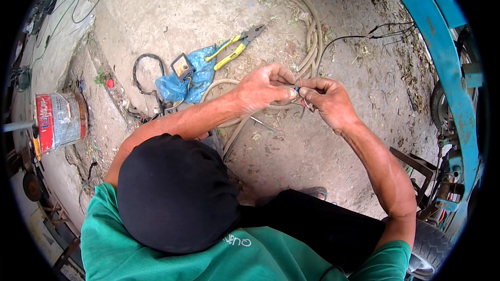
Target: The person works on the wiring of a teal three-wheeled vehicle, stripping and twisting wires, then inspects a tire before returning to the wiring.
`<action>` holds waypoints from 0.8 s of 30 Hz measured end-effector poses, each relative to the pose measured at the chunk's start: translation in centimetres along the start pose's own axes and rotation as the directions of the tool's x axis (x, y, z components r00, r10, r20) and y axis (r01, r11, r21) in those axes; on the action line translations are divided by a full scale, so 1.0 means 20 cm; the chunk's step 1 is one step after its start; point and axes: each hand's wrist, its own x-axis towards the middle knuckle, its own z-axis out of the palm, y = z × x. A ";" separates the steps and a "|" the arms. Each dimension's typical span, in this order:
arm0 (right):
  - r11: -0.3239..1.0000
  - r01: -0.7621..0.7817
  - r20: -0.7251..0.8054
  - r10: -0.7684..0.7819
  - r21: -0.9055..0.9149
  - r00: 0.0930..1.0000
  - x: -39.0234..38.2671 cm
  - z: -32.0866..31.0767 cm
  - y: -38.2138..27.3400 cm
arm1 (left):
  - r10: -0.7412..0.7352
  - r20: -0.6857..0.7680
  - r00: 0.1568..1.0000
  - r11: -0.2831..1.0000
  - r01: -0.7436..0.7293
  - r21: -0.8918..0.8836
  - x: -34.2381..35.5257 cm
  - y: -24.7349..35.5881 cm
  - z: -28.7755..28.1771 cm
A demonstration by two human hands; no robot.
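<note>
My left hand (265,87) and my right hand (327,100) meet above the dirt ground, fingertips together. Both pinch thin wires (300,92), red and dark, at the same spot. The wire ends stick out a little below my right fingers. Just past my hands, on the ground, lies a bundle of beige cables (312,31). Pliers with yellow handles (237,47) lie further out to the left, untouched.
A blue plastic bag (190,78) with a small black box (182,66) on it lies left of the pliers, beside a black cable loop (143,67). A red and white tin can (60,119) stands far left. A blue metal frame (442,47) and thin black wires (388,30) are at the right.
</note>
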 end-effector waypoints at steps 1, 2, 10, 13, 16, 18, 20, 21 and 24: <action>1.000 0.014 -0.001 -0.014 -0.014 1.000 0.00 0.00 0.01 | 0.002 0.004 1.000 1.000 -0.002 0.001 0.00 0.00 0.00; 0.999 0.029 -0.003 -0.029 -0.028 1.000 0.00 -0.01 0.01 | 0.004 0.008 1.000 1.000 -0.004 0.002 0.00 0.00 0.00; 0.967 0.050 0.033 -0.044 -0.248 0.999 -0.01 0.00 -0.03 | 0.005 0.033 0.999 1.000 -0.004 -0.022 0.00 -0.04 -0.06; 0.983 0.020 0.043 -0.013 -0.183 0.999 0.00 -0.03 0.04 | -0.061 0.021 0.998 0.992 0.058 0.113 0.02 -0.02 -0.06; 0.993 0.112 0.238 -0.100 -0.036 0.966 0.01 -0.05 0.06 | -0.084 -0.003 0.996 0.987 0.084 0.134 0.00 -0.06 -0.09; 0.960 0.208 0.254 -0.156 -0.191 0.954 0.03 -0.05 0.05 | -0.016 0.041 0.999 1.000 0.016 -0.009 -0.01 -0.10 -0.10; 0.992 0.096 0.232 -0.075 -0.078 0.970 -0.01 -0.06 -0.01 | 0.003 0.056 0.998 0.999 0.000 -0.045 -0.02 -0.03 -0.05; 0.990 0.142 0.230 -0.137 -0.003 0.963 0.01 -0.06 0.04 | 0.002 0.068 0.998 0.998 0.002 -0.063 0.00 -0.04 -0.05; 0.981 0.190 0.219 -0.195 0.046 0.956 0.00 -0.08 0.06 | 0.007 0.117 0.993 0.998 0.001 -0.068 0.01 -0.01 -0.03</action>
